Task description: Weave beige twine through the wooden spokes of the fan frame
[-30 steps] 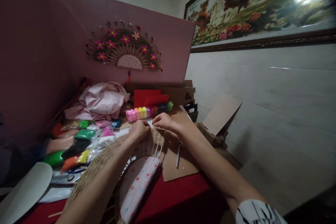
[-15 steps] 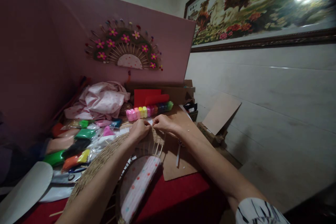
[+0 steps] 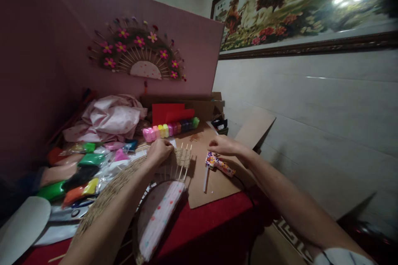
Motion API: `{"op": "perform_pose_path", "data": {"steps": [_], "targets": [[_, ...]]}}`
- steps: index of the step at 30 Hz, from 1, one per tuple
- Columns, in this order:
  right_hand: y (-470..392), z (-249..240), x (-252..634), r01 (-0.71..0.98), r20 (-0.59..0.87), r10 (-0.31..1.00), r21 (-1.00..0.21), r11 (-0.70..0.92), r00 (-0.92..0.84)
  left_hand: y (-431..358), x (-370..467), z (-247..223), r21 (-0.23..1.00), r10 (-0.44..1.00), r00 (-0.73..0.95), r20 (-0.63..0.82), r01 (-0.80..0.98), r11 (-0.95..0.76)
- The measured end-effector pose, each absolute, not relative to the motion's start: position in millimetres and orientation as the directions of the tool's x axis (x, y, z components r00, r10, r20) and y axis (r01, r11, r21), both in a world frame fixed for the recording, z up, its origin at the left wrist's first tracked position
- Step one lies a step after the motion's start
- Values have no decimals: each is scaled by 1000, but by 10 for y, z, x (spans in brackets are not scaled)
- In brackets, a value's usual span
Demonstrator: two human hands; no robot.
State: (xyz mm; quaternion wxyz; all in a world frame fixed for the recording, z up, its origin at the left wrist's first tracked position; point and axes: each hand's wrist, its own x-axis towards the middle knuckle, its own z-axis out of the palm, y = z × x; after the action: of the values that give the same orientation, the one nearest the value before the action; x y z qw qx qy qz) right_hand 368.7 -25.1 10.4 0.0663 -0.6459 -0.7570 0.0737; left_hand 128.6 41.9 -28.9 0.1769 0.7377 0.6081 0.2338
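A half-round fan frame lies in front of me: a spotted cloth centre, thin wooden sticks fanning out, and a woven straw band across the sticks. My left hand is closed at the band's upper edge, its fingertips pinched against the straw. Over the cardboard, my right hand hovers just above a flower-patterned glue gun; its fingers are drawn together, and whatever is between them is too small to tell. A white glue stick juts from the gun toward me.
Brown cardboard lies on a red cloth. Bags of coloured clay and scissors crowd the left. Behind are a row of clay packs and pink cloth. A flower-trimmed fan hangs on the pink board.
My right hand has moved right, away from the straw band and my left hand, to above the glue gun. My left hand stays on the band. The view has shifted slightly right.
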Motion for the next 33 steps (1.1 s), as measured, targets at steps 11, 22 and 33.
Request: {"op": "perform_pose_path", "data": {"steps": [11, 22, 33], "targets": [[-582, -438, 3839, 930, 5, 997, -359, 80, -83, 420, 1284, -290, 541, 978, 159, 136, 815, -208], [-790, -20, 4020, 255, -11, 1000, -967, -11, 0, 422, 1285, -298, 555, 978, 148, 149, 806, -207], [-540, 203, 3353, 234, -178, 959, -964, -125, -220, 402, 1274, -268, 560, 967, 160, 197, 792, -245]]}}
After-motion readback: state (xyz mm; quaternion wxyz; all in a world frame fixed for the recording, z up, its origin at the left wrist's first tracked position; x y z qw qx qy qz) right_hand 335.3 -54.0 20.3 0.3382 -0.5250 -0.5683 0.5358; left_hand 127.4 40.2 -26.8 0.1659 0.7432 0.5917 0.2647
